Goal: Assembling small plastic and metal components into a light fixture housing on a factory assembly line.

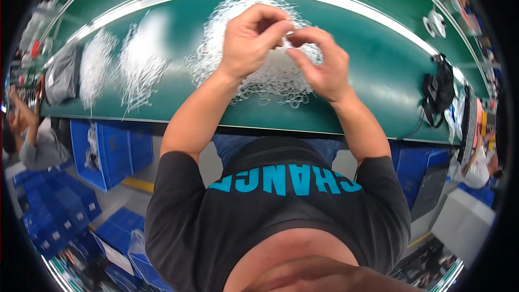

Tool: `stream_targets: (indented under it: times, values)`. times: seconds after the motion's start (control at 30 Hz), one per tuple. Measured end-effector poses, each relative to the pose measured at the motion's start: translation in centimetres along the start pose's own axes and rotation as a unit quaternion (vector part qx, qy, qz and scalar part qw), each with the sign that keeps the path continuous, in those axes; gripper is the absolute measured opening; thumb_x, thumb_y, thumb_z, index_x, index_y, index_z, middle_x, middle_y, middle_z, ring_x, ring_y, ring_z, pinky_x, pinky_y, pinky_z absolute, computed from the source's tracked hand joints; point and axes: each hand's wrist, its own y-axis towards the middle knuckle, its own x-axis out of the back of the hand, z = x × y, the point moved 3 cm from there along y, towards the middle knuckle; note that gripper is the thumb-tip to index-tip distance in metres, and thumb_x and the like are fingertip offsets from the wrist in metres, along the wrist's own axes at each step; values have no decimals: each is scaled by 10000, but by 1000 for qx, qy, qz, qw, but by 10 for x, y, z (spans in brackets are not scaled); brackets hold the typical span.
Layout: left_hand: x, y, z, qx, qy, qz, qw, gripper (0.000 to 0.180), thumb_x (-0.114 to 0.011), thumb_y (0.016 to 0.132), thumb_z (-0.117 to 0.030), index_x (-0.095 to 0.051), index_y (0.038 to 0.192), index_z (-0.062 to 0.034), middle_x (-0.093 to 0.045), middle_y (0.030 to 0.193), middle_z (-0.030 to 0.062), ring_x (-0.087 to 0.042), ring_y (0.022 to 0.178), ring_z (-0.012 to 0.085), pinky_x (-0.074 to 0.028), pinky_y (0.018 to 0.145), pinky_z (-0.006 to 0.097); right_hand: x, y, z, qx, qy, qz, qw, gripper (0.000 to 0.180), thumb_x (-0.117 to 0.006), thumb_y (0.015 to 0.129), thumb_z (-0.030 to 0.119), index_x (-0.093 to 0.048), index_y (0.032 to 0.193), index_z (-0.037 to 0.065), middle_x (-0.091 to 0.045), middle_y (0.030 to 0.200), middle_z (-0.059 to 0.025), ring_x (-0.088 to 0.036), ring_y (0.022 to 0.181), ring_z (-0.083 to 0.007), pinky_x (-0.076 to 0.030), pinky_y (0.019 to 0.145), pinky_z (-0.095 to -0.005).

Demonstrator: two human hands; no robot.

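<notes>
A large heap of thin white looped cords (275, 84) lies on the green tabletop in front of me. Above it my two hands meet, fingertips close together. My left hand (251, 38) is closed, its thumb pressed toward the curled index finger. My right hand (327, 65) is closed too, with index finger and thumb bent toward the left fingertips. A small whitish bit shows between the hands, too blurred and covered to name. Left of the heap lie two smaller bundles of straighter white cords, a nearer one (143, 59) and a farther-left one (94, 67).
A grey plastic bag (62, 78) sits at the table's left end. On the right lies a black bag with straps (440, 89); a white spool (434, 23) stands beyond the pale rail (378, 16). Blue bins (111, 151) stand below. Another person (40, 143) works at left.
</notes>
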Motion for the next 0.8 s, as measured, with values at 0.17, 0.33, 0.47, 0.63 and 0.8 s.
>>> stream_targets:
  times: [0.17,0.33,0.47,0.63,0.8]
  values:
    - [1,-2,0,33,-47,7,998,108,-702,898,-54,-658,985,-7,-697,853,48,-610,673,68,-489,567,209,-6,2,8,49,-62,-41,996,269,-781,742,52,-627,960,80,-692,882,-46,-665,811,-265,-521,855,-433]
    - [1,-5,6,79,-70,46,993,117,-657,932,-49,-629,1034,1,-696,958,116,-598,701,108,-487,609,236,-7,-5,0,40,-86,-49,994,220,-757,742,20,-610,895,76,-676,830,-39,-650,760,-262,-516,848,-433]
    - [-1,-8,3,72,-33,24,997,145,-678,913,-38,-646,1048,3,-699,936,85,-607,707,91,-494,614,220,-10,-3,-2,44,-98,-57,993,210,-716,738,-31,-603,881,72,-658,800,-48,-628,728,-266,-511,808,-422]
    - [0,-10,-5,22,39,-41,998,129,-704,891,-32,-667,1010,0,-694,896,50,-612,699,71,-494,604,199,-11,-1,-3,38,-74,-77,994,222,-698,749,-43,-599,914,67,-636,800,-69,-600,724,-277,-476,745,-396]
    - [3,-10,-3,32,70,-76,994,160,-713,878,-12,-650,1022,18,-693,904,79,-592,667,83,-477,571,207,-14,-3,0,46,-71,-73,994,228,-691,756,-49,-600,928,69,-635,796,-73,-602,718,-270,-479,766,-391]
